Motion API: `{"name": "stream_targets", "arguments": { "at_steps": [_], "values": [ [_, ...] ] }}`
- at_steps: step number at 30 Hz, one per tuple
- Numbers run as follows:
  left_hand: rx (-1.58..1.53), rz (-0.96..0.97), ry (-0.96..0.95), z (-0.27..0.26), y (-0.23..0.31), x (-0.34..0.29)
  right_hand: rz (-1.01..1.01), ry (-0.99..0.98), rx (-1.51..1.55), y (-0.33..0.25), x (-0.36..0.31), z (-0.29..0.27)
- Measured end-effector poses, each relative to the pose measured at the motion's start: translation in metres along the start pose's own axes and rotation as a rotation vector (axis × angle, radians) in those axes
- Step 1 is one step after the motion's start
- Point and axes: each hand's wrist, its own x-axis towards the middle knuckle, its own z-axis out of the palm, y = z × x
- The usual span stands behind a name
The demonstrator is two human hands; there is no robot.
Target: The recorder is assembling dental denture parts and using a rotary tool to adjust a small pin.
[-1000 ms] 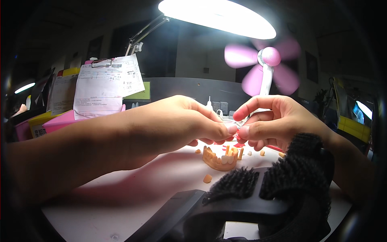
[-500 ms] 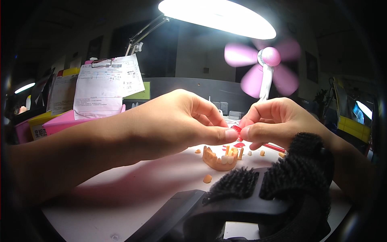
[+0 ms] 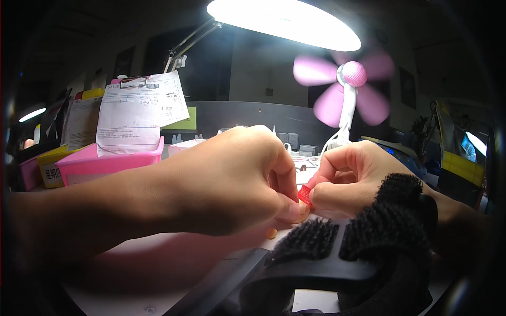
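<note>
My right hand (image 3: 350, 179) pinches a small red piece (image 3: 304, 195) with a ribbed or lattice-like surface between thumb and fingertips. My left hand (image 3: 250, 181) is closed right beside it, thumb against fingers, its fingertips low over the table. What it grips is hidden. Under the left thumb shows a sliver of the tan dental model (image 3: 301, 217); the rest of it lies behind my hands. A loose tan tooth-shaped piece (image 3: 271, 233) sits on the white table, just below the left hand.
A lit lamp (image 3: 284, 23) hangs overhead. A pink fan (image 3: 354, 73) spins behind the right hand. At the left, papers on a clipboard (image 3: 129, 118) stand in a pink bin (image 3: 116, 166). A black strap with bristly pads (image 3: 337, 263) blocks the lower right foreground.
Both hands have come down toward the table, the red piece with them. They now cover most of the dental model and the loose pieces around it.
</note>
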Motion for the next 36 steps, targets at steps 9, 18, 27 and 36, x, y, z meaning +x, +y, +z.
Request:
{"name": "stream_targets", "arguments": {
  "at_steps": [9, 18, 27, 36],
  "values": [
    [0.095, 0.137, 0.045, 0.002, -0.005, 0.001, -0.005, -0.028, 0.045, 0.000, 0.003, 0.002],
    [-0.057, -0.004, -0.013, -0.004, -0.003, 0.002, 0.023, -0.046, 0.066, -0.001, -0.001, 0.001],
    [-0.131, -0.011, -0.002, 0.000, -0.006, -0.001, -0.060, -0.096, -0.013, 0.003, 0.003, -0.001],
    [0.074, 0.059, -0.003, 0.004, -0.004, 0.007, -0.096, -0.094, -0.073, 0.006, 0.005, -0.002]
  ]
}}
